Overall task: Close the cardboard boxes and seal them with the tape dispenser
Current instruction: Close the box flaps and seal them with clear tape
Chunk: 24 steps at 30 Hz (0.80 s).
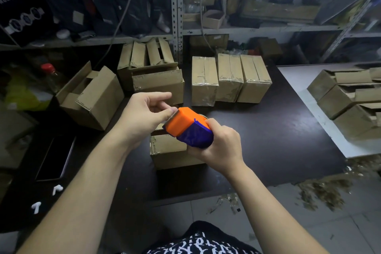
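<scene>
Beyond the shirt (pixel 203 242), the right hand (pixel 219 147) gripped the dispenser (pixel 188 130) just above a box (pixel 167 155) on the table (pixel 268 130); the left hand (pixel 144 113) pinched at its toothed edge, where fingers might get nicked.

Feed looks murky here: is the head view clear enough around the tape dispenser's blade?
Head view: tape dispenser, left hand and right hand sharp, evenly lit; shelves behind dim, soft; pale glare on the dark table; wide-angle bending at the edges.
</scene>
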### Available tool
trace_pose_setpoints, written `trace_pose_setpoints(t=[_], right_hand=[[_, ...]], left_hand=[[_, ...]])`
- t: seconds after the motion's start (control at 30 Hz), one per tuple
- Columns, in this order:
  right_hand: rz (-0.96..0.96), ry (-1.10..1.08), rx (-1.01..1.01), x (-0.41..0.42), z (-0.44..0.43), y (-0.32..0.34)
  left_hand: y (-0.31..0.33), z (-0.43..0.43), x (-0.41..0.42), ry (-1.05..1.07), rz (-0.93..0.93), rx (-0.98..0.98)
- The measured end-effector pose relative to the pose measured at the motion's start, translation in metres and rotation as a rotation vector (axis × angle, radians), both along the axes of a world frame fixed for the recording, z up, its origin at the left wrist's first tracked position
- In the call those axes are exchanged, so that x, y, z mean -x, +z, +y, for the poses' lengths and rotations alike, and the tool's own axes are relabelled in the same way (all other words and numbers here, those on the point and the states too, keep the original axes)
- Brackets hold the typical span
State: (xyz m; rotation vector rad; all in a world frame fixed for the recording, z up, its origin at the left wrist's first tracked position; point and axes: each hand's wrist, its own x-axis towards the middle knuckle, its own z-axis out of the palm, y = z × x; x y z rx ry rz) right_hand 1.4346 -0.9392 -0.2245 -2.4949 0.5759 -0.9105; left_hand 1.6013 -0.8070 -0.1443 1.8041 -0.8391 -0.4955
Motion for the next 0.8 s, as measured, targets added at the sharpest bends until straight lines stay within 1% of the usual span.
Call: trace_pose_setpoints(t=[0.07, 0.13, 0.3, 0.43, 0.53, 0.63, 0.7, 0.8], right_hand=[[0.027, 0.018, 0.012, 0.004, -0.002, -0.003], [0.037, 0.004, 0.018, 0.007, -0.002, -0.003], [0.052, -0.042, 0.004, 0.008, -0.004, -0.004], [0.126, -0.128, -0.069, 0.021, -0.012, -0.017], [0.115, -0.124, -0.107, 0.026, -0.013, -0.022], [0.054, -0.087, -0.178, 0.023, -0.014, -0.019], [0.027, -0.097, -0.122, 0.02, -0.013, -0.017], [0.072, -0.137, 0.015, 0.018, -0.014, -0.015]], left_hand=[[0.001, -0.002, 0.0, -0.019, -0.031, -0.068], [0.002, -0.004, 0.001, -0.028, -0.079, -0.096], [0.006, -0.002, 0.004, 0.004, -0.115, 0.04], [0.011, 0.006, -0.009, 0.13, -0.168, 0.132], [0.006, 0.011, -0.013, 0.163, -0.216, 0.11], [-0.007, 0.015, -0.017, 0.251, -0.267, 0.083], [-0.019, 0.017, -0.021, 0.306, -0.297, 0.061], [-0.033, 0.023, -0.027, 0.402, -0.303, 0.04]])
